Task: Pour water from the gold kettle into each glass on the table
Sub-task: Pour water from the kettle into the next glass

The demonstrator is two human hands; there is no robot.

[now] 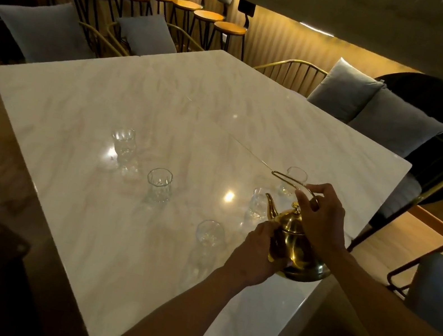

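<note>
- Kettle point(297, 242) position: the gold kettle was at the near right part of the marble table point(143, 100), close to the table's right edge; whether its base touched the tabletop could not be told.
- Kettle attitude: upright, spout directed away from the person and slightly left, thin wire handle point(290, 180) raised above the lid knob.
- Left hand point(256, 255): applied to the left flank of the kettle body, fingers curled together around the belly, thumb on the near side (the fingertips were hidden behind the body).
- Right hand point(324, 218): placed over the kettle lid, thumb and forefinger pinching the wire handle near its right end, remaining fingers curved loosely beside them.
- Glass 1 point(210, 232): just left of the kettle, nearest to the left hand.
- Glass 2 point(258, 204): directly beyond the kettle spout, close to it.
- Glass 3 point(295, 180): beyond the kettle, behind the raised handle, partly covered by it.
- Glass 4 point(158, 185): well left of the kettle.
- Glass 5 point(123, 142): farthest left of the kettle and farther back than glass 4.
- Fill level: the water content of the glasses could not be judged in the dim light.
- Surroundings: cushioned chairs point(46, 30) stood at the table sides far from the kettle, with a row of bar stools point(207, 21) beyond them.
</note>
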